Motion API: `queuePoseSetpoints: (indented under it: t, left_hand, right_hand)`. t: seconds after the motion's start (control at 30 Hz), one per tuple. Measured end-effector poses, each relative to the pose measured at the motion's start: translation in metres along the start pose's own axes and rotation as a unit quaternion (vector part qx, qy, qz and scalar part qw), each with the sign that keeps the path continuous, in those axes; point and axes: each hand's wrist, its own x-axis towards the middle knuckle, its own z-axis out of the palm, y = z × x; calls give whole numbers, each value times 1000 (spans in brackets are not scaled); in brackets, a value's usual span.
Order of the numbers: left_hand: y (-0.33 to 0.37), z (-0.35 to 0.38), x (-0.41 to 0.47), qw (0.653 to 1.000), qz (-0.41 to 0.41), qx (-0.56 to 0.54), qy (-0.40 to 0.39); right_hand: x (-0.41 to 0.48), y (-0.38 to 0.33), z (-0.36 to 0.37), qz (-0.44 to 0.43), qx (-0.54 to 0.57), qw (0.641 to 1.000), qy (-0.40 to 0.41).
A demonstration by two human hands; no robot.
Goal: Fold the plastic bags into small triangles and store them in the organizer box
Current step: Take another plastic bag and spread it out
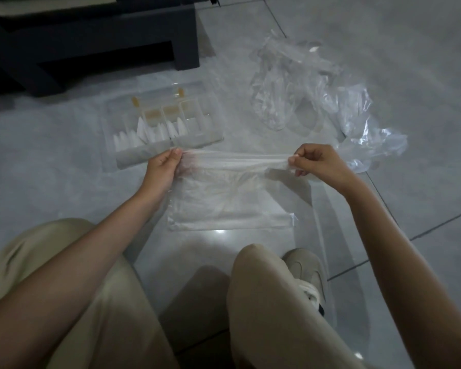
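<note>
Over the floor, bag held taut, just before the box; left hand and right hand each pinch a top corner. Likely faults: slick film slips from either pinch, or edges fold askew, spoiling the triangle

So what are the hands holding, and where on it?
One clear plastic bag, stretched between them: the left hand pinches its upper edge at the left end, the right hand at the right end.
</note>
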Motion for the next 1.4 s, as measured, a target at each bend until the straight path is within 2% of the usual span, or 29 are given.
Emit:
queuePoseSetpoints:
  t: [0.17, 0.4, 0.63, 0.9, 1.03, 1.13, 1.23, 1.33, 1.4]
  left_hand:
    - [1, 1, -3, 999, -4, -50, 12]
    - [1, -1, 0, 1000, 6, -16, 22]
    - [-7, -2, 1, 999, -6, 8, 49]
    - [-7, -2, 2, 997, -33, -6, 64]
    - [-8, -2, 2, 997, -28, 6, 66]
    - [-5, -2, 1, 997, -26, 27, 67]
    - [2, 0, -4, 993, -18, 84, 81]
    - [2, 7, -27, 962, 3, 259, 80]
    - [0, 12, -49, 917, 113, 378, 60]
  right_hand:
    - [6, -7, 1, 21, -16, 1000, -13]
    - [11, -20, 1, 46, 20, 999, -13]
    - [21, -18, 12, 90, 36, 991, 87]
    - [32, -11, 24, 132, 87, 975, 154]
    - [33, -12, 25, 107, 71, 973, 192]
    - [34, -12, 27, 69, -9, 971, 229]
    - [33, -14, 36, 48, -73, 961, 263]
    - [21, -23, 62, -33, -193, 940, 278]
    - [11, -32, 90, -131, -261, 920, 259]
